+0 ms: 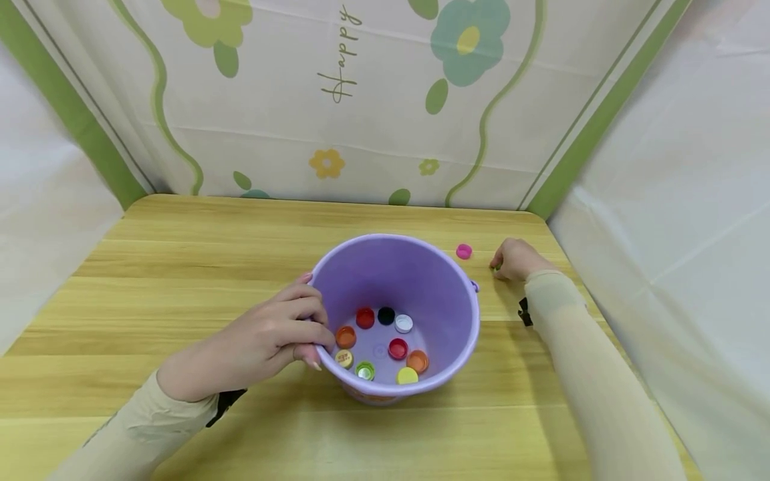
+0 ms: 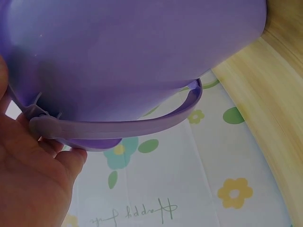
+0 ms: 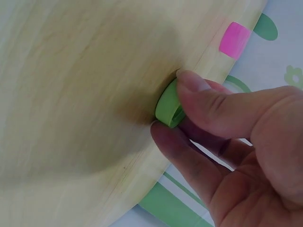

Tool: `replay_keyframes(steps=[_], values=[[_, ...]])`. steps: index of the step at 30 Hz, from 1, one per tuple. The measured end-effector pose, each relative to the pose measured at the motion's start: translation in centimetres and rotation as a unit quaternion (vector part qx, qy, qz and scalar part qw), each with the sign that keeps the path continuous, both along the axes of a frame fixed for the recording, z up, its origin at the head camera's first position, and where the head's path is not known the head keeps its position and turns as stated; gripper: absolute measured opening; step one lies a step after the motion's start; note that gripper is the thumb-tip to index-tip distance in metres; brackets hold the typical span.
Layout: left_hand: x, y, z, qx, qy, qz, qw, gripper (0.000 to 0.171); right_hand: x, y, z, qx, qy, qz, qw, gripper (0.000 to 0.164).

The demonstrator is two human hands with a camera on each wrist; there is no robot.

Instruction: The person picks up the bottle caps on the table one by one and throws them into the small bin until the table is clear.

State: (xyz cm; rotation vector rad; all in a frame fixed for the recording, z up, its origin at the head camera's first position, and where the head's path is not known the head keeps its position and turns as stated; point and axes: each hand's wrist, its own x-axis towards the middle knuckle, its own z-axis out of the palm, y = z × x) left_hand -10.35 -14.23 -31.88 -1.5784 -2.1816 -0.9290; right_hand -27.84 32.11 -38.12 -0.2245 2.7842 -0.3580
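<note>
A purple bucket [image 1: 391,260] stands on the wooden table, its top turned toward the head camera. My left hand [image 1: 255,334] grips its rim on the left, beside the handle [image 2: 142,127] seen hanging in the left wrist view. Several bottle caps lie on the bucket's floor, among them a black cap [image 1: 386,315], a white cap [image 1: 404,323] and a yellow cap [image 1: 407,375]. To the right of the bucket, my right hand [image 1: 517,259] pinches a green bottle cap [image 3: 168,106] between thumb and fingers, right at the tabletop. A pink bottle cap [image 1: 464,251] lies nearby on the table.
The wooden table [image 1: 180,267] reaches back to a white curtain [image 1: 385,133] printed with flowers. More white cloth [image 1: 680,234] hangs along the right side, close to the right arm.
</note>
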Motion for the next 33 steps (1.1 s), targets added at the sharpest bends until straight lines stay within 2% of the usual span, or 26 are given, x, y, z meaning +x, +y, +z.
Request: replay_keyframes(steps=[6, 15, 20, 27, 30, 33], values=[[0.0, -0.1, 0.1, -0.001, -0.001, 0.000, 1.0000, 0.032, -0.2, -0.2, -0.1, 0.001, -0.005, -0.020, 1.000, 0.018], [0.1, 0.0, 0.3, -0.006, -0.004, 0.000, 1.0000, 0.033, 0.0, -0.1, -0.1, 0.007, -0.008, -0.007, 1.000, 0.019], [0.0, 0.1, 0.4, -0.002, 0.003, -0.004, 1.0000, 0.031, 0.1, 0.3, -0.3, 0.018, -0.001, 0.028, 0.999, 0.021], [0.1, 0.0, 0.4, 0.001, 0.005, -0.001, 1.0000, 0.030, 0.7, 0.5, -0.1, 0.028, 0.031, 0.078, 0.996, 0.023], [0.1, 0.0, 0.4, 0.000, 0.006, 0.001, 1.0000, 0.030, 1.2, 0.3, 0.6, 0.014, 0.053, 0.098, 0.994, 0.025], [0.2, -0.1, 0.5, 0.001, 0.006, 0.002, 1.0000, 0.030, 1.8, -0.2, 2.0, -0.008, 0.082, 0.111, 0.990, 0.027]])
